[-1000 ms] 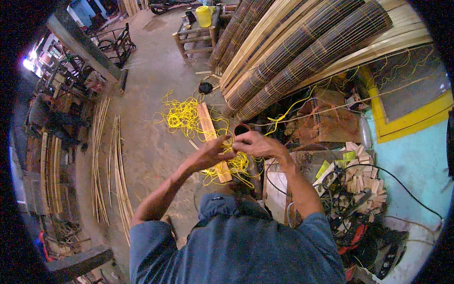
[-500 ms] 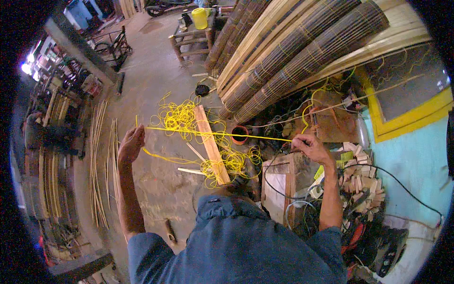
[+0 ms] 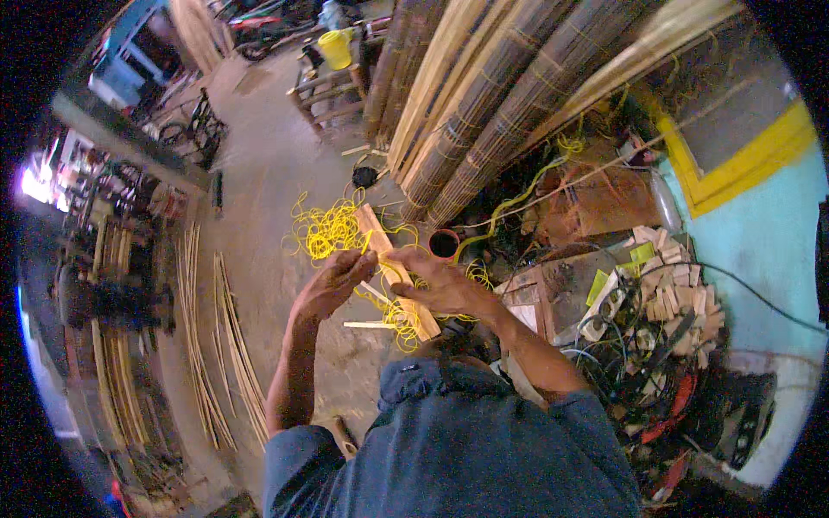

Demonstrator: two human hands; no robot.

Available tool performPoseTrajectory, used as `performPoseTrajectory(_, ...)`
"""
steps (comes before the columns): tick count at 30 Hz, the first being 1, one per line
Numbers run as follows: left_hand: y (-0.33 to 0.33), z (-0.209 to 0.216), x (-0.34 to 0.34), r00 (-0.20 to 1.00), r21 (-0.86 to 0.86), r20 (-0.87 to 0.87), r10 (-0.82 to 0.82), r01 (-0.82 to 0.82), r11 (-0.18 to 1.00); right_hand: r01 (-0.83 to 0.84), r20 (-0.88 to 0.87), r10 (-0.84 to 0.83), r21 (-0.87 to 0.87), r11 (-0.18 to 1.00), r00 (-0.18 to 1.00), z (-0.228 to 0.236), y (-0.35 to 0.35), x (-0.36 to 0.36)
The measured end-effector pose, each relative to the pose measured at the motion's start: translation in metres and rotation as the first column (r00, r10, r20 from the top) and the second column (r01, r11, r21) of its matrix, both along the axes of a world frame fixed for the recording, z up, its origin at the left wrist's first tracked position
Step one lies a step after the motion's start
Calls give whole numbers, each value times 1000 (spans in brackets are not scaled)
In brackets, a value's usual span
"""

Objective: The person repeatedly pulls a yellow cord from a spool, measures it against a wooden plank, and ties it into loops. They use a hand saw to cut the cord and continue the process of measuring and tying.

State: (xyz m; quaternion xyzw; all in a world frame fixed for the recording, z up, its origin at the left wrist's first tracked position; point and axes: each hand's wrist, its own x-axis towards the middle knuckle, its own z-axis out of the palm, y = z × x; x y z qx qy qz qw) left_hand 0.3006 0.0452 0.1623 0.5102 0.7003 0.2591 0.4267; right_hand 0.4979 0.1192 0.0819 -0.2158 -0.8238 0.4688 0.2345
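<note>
My left hand is closed in a pinch, and a short end of yellow cord sticks up from its fingertips. Close beside it, my right hand has its fingers stretched toward the left fingertips and its thumb held apart below. Behind and beneath both hands, a loose tangle of yellow cord lies around a flat wooden board. My hands partly cover the board and the tangle. Another length of yellow cord runs from near the right hand toward the far right.
A reddish pot and a black ball-shaped bundle stand beyond the board. Rolled slatted blinds lean at the far right. Cut wood blocks are heaped at the right. Thin bamboo strips lie on the floor at the left.
My hands were wide apart with the yellow cord stretched taut between them; now they have come together over the board. The right hand's fingers have spread. The view has shifted slightly.
</note>
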Motion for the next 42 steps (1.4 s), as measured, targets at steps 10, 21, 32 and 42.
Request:
performPoseTrajectory(10, -35, -109, -144, 883, -52, 341, 323, -325, 944, 188, 132, -186, -1, 982, 974, -34, -19, 104)
performPoseTrajectory(21, 82, -188, 2, 743, 99, -192, -642, 665, 740, 602, -2, -604, 92, 793, 797, -50, -24, 96)
performPoseTrajectory(32, 86, -146, 156, 599, 437, -472, -646, 796, 419, 707, 85, -833, 579, -406, -547, -70, -120, 332)
performPoseTrajectory(42, 85, -138, 160, 711, 517, -52, -702, 620, 590, 700, 375, -614, 550, -455, -694, -47, -142, 331)
